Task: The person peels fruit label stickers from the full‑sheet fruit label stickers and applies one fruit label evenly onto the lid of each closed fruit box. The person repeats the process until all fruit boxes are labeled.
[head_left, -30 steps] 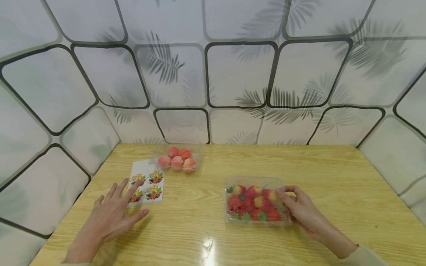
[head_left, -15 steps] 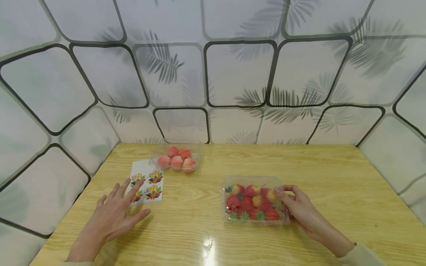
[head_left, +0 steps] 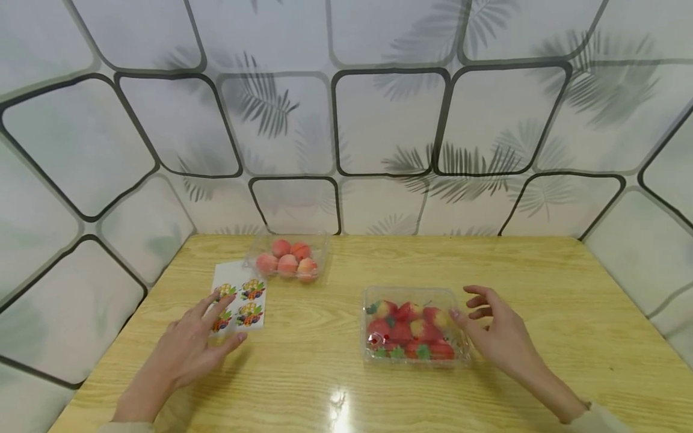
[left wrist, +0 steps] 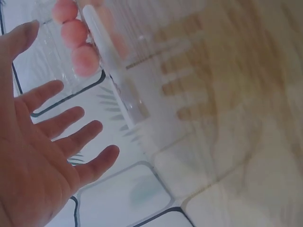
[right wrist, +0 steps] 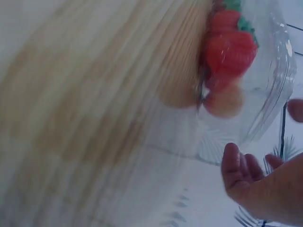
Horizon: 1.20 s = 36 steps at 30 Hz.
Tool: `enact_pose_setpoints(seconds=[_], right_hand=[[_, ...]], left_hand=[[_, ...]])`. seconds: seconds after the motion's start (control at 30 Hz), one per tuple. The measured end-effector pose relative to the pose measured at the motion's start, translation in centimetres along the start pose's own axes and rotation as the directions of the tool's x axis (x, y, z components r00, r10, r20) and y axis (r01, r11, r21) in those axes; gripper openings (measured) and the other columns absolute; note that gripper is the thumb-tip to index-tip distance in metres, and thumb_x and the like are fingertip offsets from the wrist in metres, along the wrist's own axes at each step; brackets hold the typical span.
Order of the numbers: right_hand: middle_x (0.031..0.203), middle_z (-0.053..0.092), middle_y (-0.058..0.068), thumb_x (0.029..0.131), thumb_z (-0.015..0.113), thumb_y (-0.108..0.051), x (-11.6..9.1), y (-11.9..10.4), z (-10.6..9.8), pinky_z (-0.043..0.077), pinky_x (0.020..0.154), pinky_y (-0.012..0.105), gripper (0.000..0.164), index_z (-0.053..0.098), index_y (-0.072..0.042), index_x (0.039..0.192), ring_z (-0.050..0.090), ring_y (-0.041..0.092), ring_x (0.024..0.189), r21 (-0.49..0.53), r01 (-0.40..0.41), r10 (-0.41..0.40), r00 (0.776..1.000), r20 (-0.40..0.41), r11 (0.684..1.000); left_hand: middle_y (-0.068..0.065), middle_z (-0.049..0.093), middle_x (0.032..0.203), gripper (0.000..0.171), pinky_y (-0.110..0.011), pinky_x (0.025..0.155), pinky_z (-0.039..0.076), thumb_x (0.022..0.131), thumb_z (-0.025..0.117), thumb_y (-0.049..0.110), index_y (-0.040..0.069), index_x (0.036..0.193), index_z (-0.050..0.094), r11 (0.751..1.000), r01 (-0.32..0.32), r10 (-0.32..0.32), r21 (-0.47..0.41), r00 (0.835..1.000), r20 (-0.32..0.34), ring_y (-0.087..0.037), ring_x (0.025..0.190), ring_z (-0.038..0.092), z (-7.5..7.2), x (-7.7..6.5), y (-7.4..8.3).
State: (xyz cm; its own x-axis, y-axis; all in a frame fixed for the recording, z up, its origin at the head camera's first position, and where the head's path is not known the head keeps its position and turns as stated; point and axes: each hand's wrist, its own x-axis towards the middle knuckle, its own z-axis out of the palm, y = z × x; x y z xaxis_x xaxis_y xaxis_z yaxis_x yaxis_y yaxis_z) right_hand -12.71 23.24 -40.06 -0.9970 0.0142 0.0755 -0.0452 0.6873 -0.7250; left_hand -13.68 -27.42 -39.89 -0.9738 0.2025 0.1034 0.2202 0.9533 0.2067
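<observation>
Zero objects held: right hand (head_left: pixel 498 337), fingers loosely bent, is at the right end of the red-fruit box (head_left: pixel 411 293); left hand (head_left: pixel 184 349), fingers spread, is over the sheet (head_left: pixel 240 305). Contact unclear. Apparent step: placing the box. Moving it further calls for a thumb-and-finger grip on its edge.

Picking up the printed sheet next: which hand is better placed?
Probably the left hand: it reaches over the printed sheet, while the right hand is farther away, at the box of red fruit.
</observation>
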Motion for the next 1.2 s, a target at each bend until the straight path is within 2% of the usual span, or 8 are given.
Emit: enact_pose_setpoints(seconds=[0.07, 0.2, 0.33, 0.43, 0.57, 0.77, 0.97, 1.2], right_hand=[[0.126, 0.063, 0.011, 0.098, 0.07, -0.035, -0.2, 0.2, 0.1, 0.056, 0.073, 0.026, 0.054, 0.053, -0.009, 0.143, 0.062, 0.024, 0.108, -0.06, 0.168, -0.172, 0.982, -0.081, 0.984], [0.132, 0.064, 0.004, 0.088, 0.082, -0.014, -0.5, 0.7, 0.3, 0.05, 0.09, 0.01, 0.055, 0.061, -0.014, 0.138, 0.058, 0.007, 0.121, -0.142, 0.437, -0.456, 0.877, -0.152, 0.888], [0.14, 0.061, 0.007, 0.079, 0.087, -0.01, -0.7, 1.0, 0.6, 0.036, 0.104, 0.002, 0.067, 0.061, -0.013, 0.141, 0.054, 0.006, 0.132, -0.188, 0.59, -0.612, 0.786, -0.087, 0.785], [0.145, 0.058, 0.009, 0.079, 0.089, -0.015, -0.8, 1.0, 0.6, 0.033, 0.108, 0.002, 0.072, 0.059, -0.015, 0.144, 0.054, 0.015, 0.134, -0.22, 0.644, -0.662, 0.75, -0.012, 0.733], [0.146, 0.058, 0.008, 0.078, 0.09, -0.022, -0.8, 1.0, 0.5, 0.029, 0.112, 0.003, 0.072, 0.06, -0.018, 0.144, 0.054, 0.019, 0.135, -0.251, 0.671, -0.686, 0.727, 0.039, 0.697], [0.144, 0.06, 0.008, 0.081, 0.088, -0.031, -0.5, 1.1, 0.6, 0.024, 0.117, 0.006, 0.065, 0.064, -0.018, 0.14, 0.054, 0.025, 0.138, -0.269, 0.713, -0.722, 0.687, 0.08, 0.648], [0.149, 0.058, 0.008, 0.08, 0.086, -0.042, -0.8, 1.2, 0.5, 0.055, 0.103, 0.035, 0.063, 0.066, -0.022, 0.138, 0.05, 0.026, 0.143, -0.339, 0.716, -0.717, 0.681, 0.15, 0.61], [0.147, 0.059, 0.011, 0.081, 0.085, -0.041, -0.7, 1.1, 0.4, 0.06, 0.09, 0.052, 0.061, 0.068, -0.02, 0.136, 0.051, 0.031, 0.141, -0.345, 0.733, -0.736, 0.66, 0.151, 0.586]], left_hand=[[-0.027, 0.043, 0.155, 0.075, -0.07, 0.083, 0.051, 0.098, 0.056, 0.063, 0.013, 0.153, 0.045, 0.997, 0.056, -0.054, -0.062, 0.998, 0.024, -0.057, 0.121, 0.057, 0.0, 0.3, 0.1], [-0.033, 0.044, 0.149, 0.075, -0.067, 0.084, 0.052, 0.1, 0.053, 0.061, 0.007, 0.151, 0.045, 0.97, 0.18, -0.172, -0.163, 0.983, 0.058, -0.058, 0.121, 0.055, 0.0, 1.0, 0.3], [-0.039, 0.044, 0.145, 0.081, -0.067, 0.089, 0.05, 0.102, 0.051, 0.059, -0.004, 0.152, 0.04, 0.928, 0.304, -0.295, -0.217, 0.953, 0.076, -0.057, 0.121, 0.054, -0.1, 1.5, 0.2], [-0.039, 0.047, 0.142, 0.087, -0.064, 0.088, 0.05, 0.101, 0.048, 0.061, -0.009, 0.152, 0.036, 0.885, 0.401, -0.393, -0.237, 0.916, 0.084, -0.054, 0.12, 0.053, -0.1, 2.0, 0.2], [-0.04, 0.047, 0.138, 0.095, -0.062, 0.086, 0.05, 0.1, 0.044, 0.066, -0.013, 0.151, 0.033, 0.851, 0.472, -0.46, -0.232, 0.882, 0.104, -0.054, 0.119, 0.052, -0.1, 2.8, 0.0], [-0.049, 0.042, 0.129, 0.096, -0.066, 0.08, 0.052, 0.098, 0.05, 0.064, -0.021, 0.139, 0.037, 0.852, 0.504, -0.475, -0.141, 0.858, 0.196, -0.062, 0.111, 0.052, 0.3, 3.6, -0.2], [-0.045, 0.046, 0.107, 0.079, -0.054, 0.061, 0.049, 0.096, 0.061, 0.058, -0.018, 0.111, 0.047, 0.868, 0.49, -0.469, -0.082, 0.863, 0.188, -0.063, 0.095, 0.053, 1.0, 3.7, -0.1], [-0.05, 0.043, 0.115, 0.087, -0.056, 0.066, 0.054, 0.092, 0.069, 0.055, -0.024, 0.12, 0.046, 0.872, 0.482, -0.456, -0.088, 0.864, 0.213, -0.059, 0.093, 0.056, 0.7, 4.1, -0.4]])
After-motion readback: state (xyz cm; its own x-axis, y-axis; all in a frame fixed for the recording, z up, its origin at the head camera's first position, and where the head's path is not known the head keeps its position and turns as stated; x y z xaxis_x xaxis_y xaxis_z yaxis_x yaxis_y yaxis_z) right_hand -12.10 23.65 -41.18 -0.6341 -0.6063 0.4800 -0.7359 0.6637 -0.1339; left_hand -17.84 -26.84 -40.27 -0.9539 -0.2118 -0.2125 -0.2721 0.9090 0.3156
